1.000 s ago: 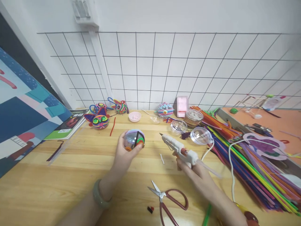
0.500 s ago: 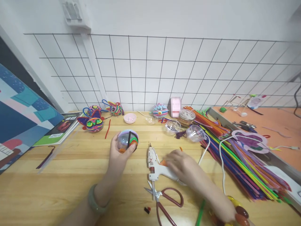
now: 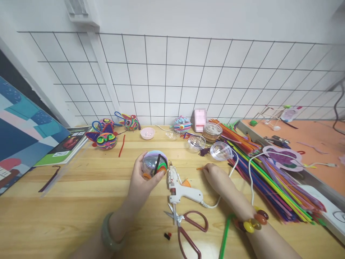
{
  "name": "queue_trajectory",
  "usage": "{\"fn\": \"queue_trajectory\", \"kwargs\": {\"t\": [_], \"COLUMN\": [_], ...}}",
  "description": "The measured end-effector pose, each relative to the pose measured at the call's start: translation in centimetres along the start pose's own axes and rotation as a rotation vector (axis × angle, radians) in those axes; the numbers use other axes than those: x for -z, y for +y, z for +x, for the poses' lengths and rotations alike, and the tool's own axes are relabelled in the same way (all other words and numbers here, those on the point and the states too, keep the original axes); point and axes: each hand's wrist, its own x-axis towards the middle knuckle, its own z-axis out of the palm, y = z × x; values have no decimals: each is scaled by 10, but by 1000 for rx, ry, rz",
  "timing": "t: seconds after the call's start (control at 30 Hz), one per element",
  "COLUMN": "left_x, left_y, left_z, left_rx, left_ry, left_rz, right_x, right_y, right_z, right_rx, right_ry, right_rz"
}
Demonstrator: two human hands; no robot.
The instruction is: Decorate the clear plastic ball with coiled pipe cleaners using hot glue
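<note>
Gripping the clear ball in the left hand, across the glue gun from the orange strip, pointing roughly ballward at the fingertips of the right hand, too hidden to tell whether pinched

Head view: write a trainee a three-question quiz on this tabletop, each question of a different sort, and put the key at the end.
1. Name what the left hand is holding.
2. True or false: the white plastic glue gun with an orange trigger lies on the pale wooden table, held by neither hand.
3. Choose one. The blades of the metal scissors with dark red handles are:
A. fully closed
B. spread open
C. covered by a sheath

Key
1. A see-through, rounded plastic shell with coloured strips
2. True
3. B
</note>
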Motion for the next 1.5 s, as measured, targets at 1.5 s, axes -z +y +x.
{"fn": "queue_trajectory", "kwargs": {"t": [1.5], "left_x": [-7], "left_y": [10], "left_z": [-25], "left_rx": [216], "left_ry": [-551], "left_rz": [-160], "right_x": [19], "right_y": [-66], "right_z": [-66], "right_rx": [890], "right_ry": [378], "right_rz": [226]}}
